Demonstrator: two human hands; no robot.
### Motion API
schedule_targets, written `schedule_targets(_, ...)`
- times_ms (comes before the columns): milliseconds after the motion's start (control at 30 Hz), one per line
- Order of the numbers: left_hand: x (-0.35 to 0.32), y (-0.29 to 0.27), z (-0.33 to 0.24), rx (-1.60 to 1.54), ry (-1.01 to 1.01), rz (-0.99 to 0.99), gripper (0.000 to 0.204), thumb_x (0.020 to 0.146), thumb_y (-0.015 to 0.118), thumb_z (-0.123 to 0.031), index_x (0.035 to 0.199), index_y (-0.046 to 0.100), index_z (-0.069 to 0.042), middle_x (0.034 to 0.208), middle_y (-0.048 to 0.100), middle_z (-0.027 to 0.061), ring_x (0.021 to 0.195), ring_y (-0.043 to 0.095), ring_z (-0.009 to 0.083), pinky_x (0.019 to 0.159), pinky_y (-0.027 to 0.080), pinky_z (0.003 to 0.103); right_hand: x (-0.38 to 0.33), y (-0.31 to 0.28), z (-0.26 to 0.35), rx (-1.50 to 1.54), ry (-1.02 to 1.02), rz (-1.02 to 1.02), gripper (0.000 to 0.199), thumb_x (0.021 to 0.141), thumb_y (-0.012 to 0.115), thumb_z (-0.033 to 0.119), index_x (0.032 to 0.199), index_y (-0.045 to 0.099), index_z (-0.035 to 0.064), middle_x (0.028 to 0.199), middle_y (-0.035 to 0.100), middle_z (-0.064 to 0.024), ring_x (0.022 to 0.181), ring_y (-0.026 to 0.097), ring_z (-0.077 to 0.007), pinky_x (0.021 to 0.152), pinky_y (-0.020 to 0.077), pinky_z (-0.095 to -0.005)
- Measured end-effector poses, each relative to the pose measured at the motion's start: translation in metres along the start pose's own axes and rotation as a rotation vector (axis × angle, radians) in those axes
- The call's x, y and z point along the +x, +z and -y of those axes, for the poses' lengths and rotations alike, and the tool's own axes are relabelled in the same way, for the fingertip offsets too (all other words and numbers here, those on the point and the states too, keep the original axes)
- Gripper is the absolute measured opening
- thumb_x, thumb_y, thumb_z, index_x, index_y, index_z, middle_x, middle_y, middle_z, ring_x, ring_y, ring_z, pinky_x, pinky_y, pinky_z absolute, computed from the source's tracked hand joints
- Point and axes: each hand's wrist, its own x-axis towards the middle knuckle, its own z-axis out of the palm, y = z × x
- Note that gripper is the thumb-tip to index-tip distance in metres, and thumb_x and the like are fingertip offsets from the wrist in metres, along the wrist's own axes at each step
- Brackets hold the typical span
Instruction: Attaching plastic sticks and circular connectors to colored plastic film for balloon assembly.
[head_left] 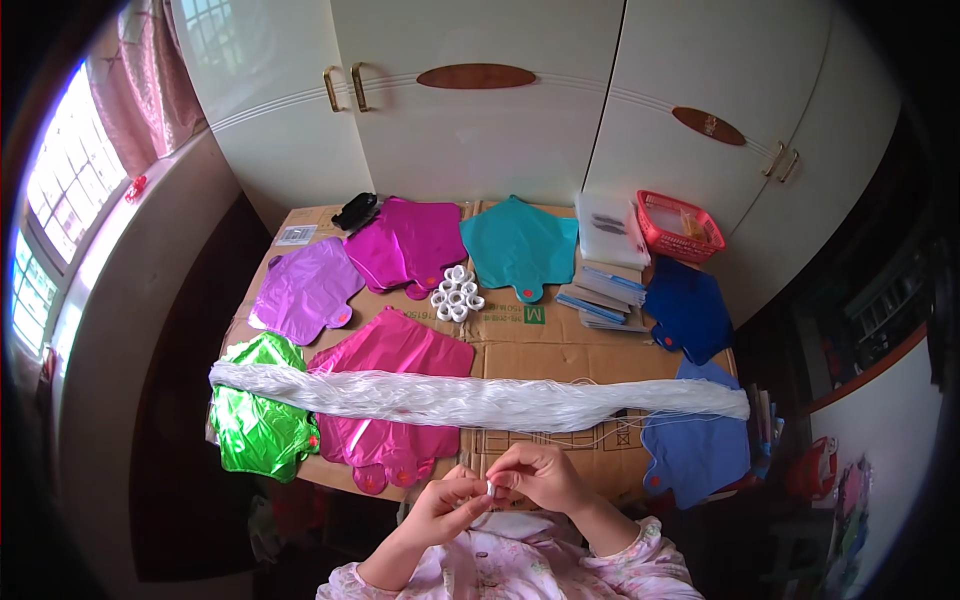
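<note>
My left hand (452, 506) and my right hand (545, 476) meet at the near edge of the table, in front of my chest. Between their fingertips both pinch a small white piece (491, 488), too small to tell its kind. Just beyond them, a long bundle of thin white strings (480, 398) stretches across the table. Under it lie flat foil balloons in pink (400, 350), shiny green (260, 425) and light blue (695, 450). Farther off, a cluster of small white rolls (457, 296) sits near the middle.
Flat cardboard (520, 350) covers the table. Lilac (305, 290), magenta (405, 240), teal (520, 245) and dark blue (690, 310) foil balloons line its far part. A red basket (680, 225), clear bags (610, 230) and stacked packets (605, 295) stand back right. White cabinets (480, 130) rise behind.
</note>
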Motion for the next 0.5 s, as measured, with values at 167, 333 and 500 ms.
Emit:
schedule_targets(167, 0.005, 0.001, -0.006, -0.056, 0.031, 0.021, 0.016, 0.085, 0.060, -0.008, 0.098, 0.066, -0.001, 0.078, 0.058, 0.0004, 0.079, 0.044, 0.0113, 0.069, 0.037, 0.023, -0.003, 0.003, -0.002, 0.383, 0.303, -0.032, 0.012, 0.087, 0.059, 0.009, 0.091, 0.061, -0.0018, 0.074, 0.061, -0.0043, 0.066, 0.058, -0.0093, 0.057, 0.0482, -0.0220)
schedule_targets(333, 0.002, 0.002, 0.004, -0.107, 0.068, -0.016, 0.019, 0.086, 0.058, -0.007, 0.101, 0.066, 0.000, 0.085, 0.060, 0.0013, 0.080, 0.044, 0.0098, 0.071, 0.035, 0.024, -0.007, 0.010, -0.013, 0.521, 0.404, -0.087, 0.014, 0.088, 0.059, 0.012, 0.091, 0.061, -0.0012, 0.072, 0.059, -0.0019, 0.060, 0.052, -0.0070, 0.054, 0.0433, -0.0191)
schedule_targets(500, 0.005, 0.003, 0.006, -0.052, 0.117, -0.107, 0.019, 0.086, 0.057, -0.005, 0.102, 0.066, -0.001, 0.084, 0.058, 0.0002, 0.081, 0.041, 0.0108, 0.073, 0.035, 0.025, -0.016, 0.015, -0.031, 0.203, 0.284, -0.113, 0.014, 0.087, 0.060, 0.012, 0.093, 0.063, 0.0001, 0.073, 0.059, -0.0005, 0.061, 0.055, -0.0077, 0.054, 0.0448, -0.0215)
